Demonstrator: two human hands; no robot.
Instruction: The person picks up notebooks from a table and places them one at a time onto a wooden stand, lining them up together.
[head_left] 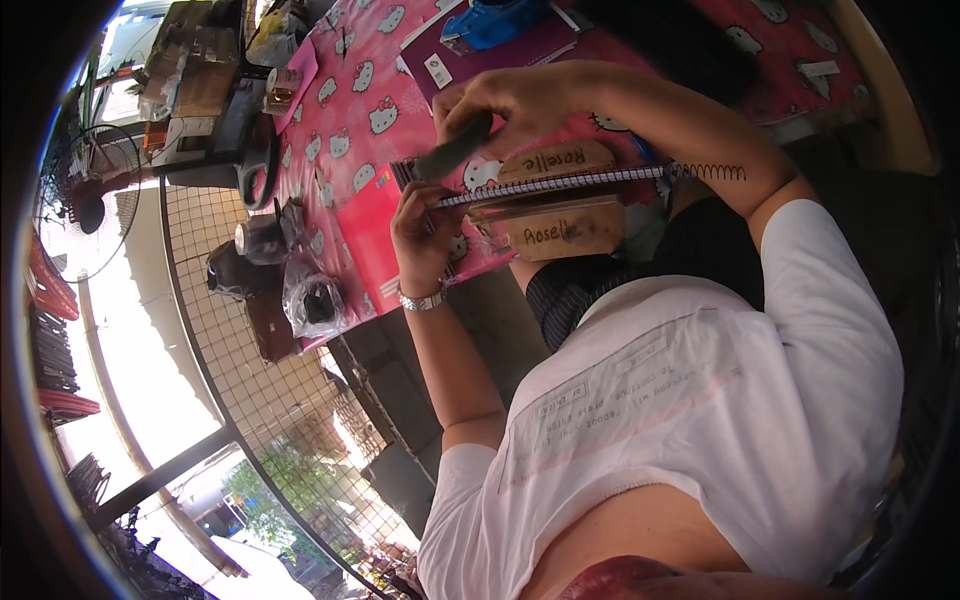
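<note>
Both your hands are occupied: the left hand grips the left end of one spiral-bound notebook, and the right hand grasps one dark oblong object just beside that end. The notebook is at the tabletop's near edge, its one coil jutting past the right end, two brown panels flanking the binding. One clear plastic bag holds something dark, unclear.
</note>
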